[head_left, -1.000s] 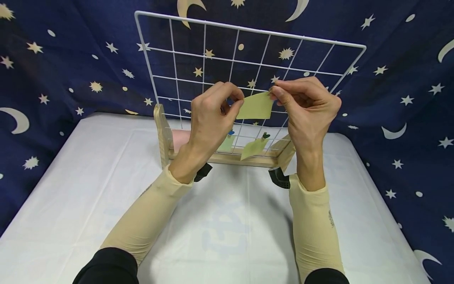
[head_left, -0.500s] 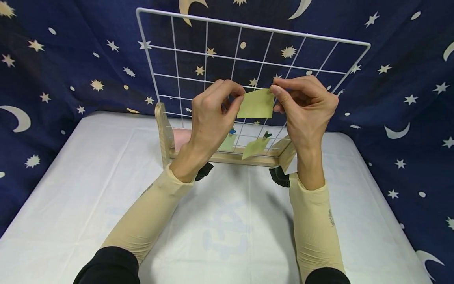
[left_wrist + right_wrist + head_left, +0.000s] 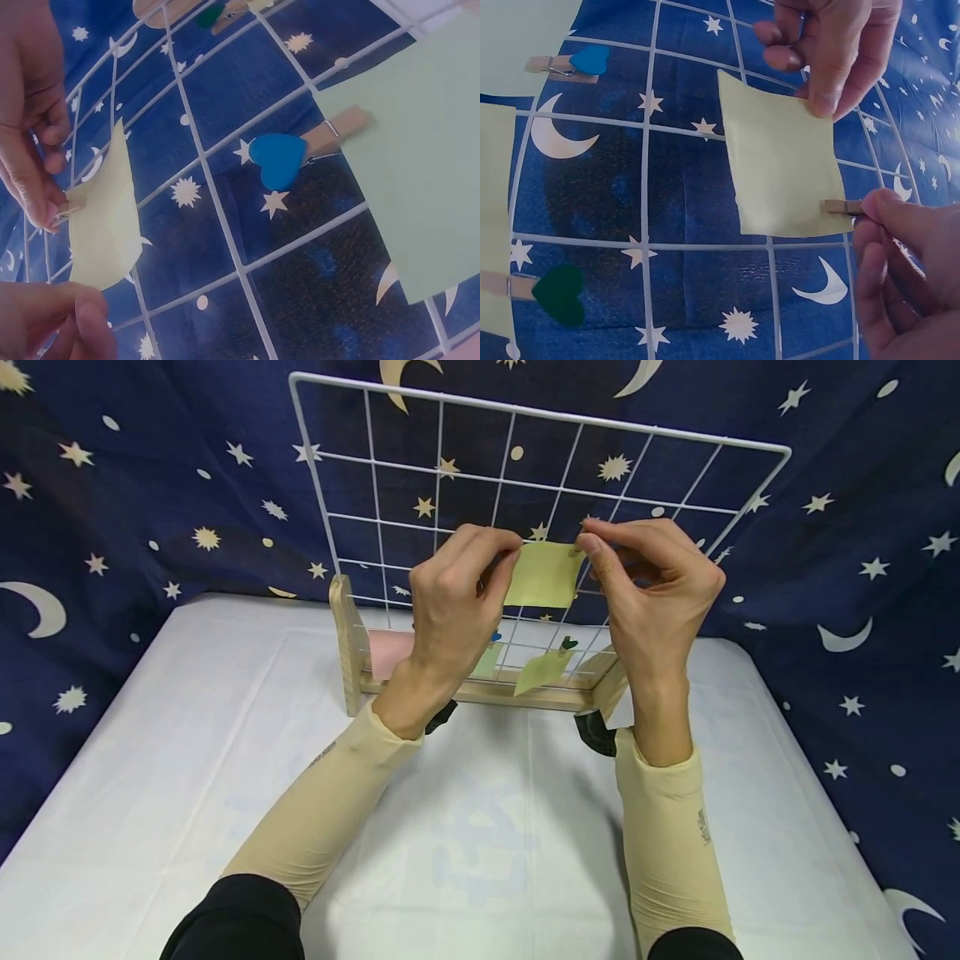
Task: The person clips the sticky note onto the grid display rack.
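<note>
Note: yellow-green paper note (image 3: pixel 542 575) held up between the two hands, flat against the white wire grid (image 3: pixel 420 502), roughly mid-height of the panel.
Left hand: left hand (image 3: pixel 453 597) pinches the note's left edge between thumb and fingertips (image 3: pixel 826 101); the other fingers are curled.
Right hand: right hand (image 3: pixel 648 589) pinches a small wooden clothespin (image 3: pixel 843 207) at the note's right corner, thumb and forefinger closed on it.
Clothespin: its tip overlaps the note's edge, just beside a grid wire.
Below the fingers: two more notes hang from the grid, one on a blue heart peg (image 3: pixel 281 159), one on a green heart peg (image 3: pixel 557 294).
Base: wooden stand (image 3: pixel 480 693) carries the grid on a white table (image 3: pixel 187 777).
Backdrop: dark blue star-and-moon cloth (image 3: pixel 150 485).
</note>
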